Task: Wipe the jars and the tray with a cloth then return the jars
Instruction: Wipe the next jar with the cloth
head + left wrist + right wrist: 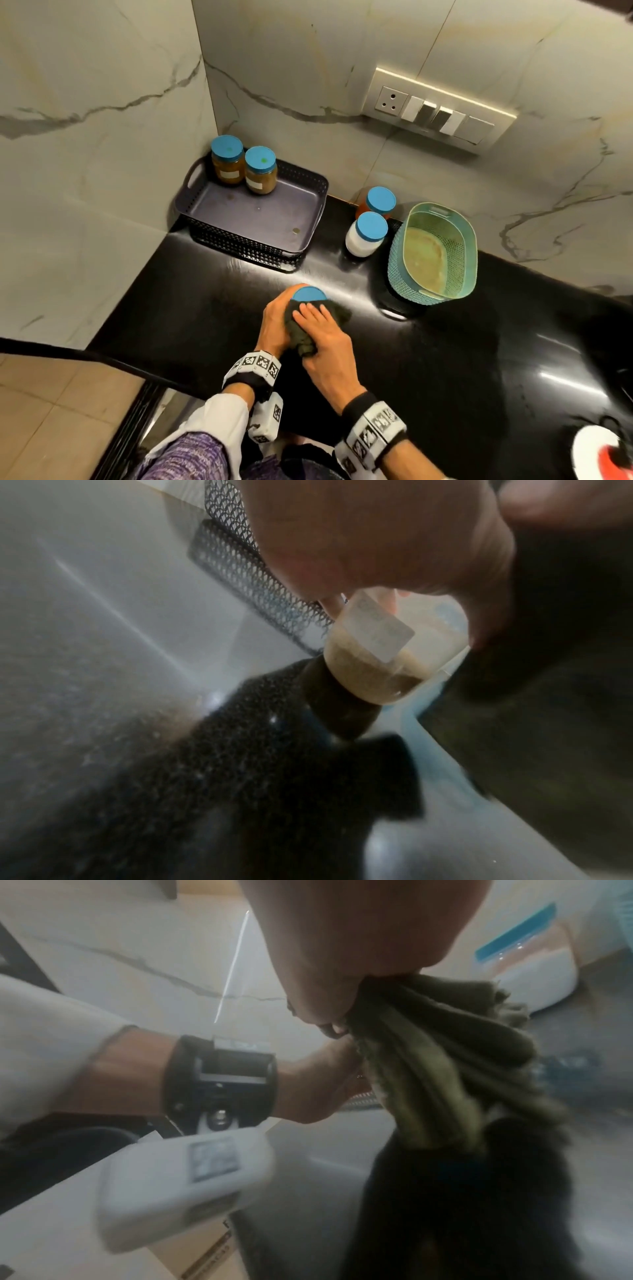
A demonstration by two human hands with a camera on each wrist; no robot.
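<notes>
A jar with a blue lid (309,294) stands on the black counter near the front edge. My left hand (275,319) grips its left side. My right hand (320,323) holds a dark green cloth (301,337) bunched under the palm, and its fingers press the cloth against the jar's near side just below the lid. In the left wrist view the jar (373,653) shows a pale label and brownish contents, with the cloth (548,710) to its right. In the right wrist view the cloth (431,1058) hangs from my right hand (359,939). The dark tray (257,214) sits in the corner.
Two brown-filled jars (261,170) with blue lids stand in the tray's back left corner. An orange jar (378,201) and a white jar (365,234) stand on the counter right of the tray. A teal mesh basket (459,219) lies beyond them. Walls close in on the left and at the back.
</notes>
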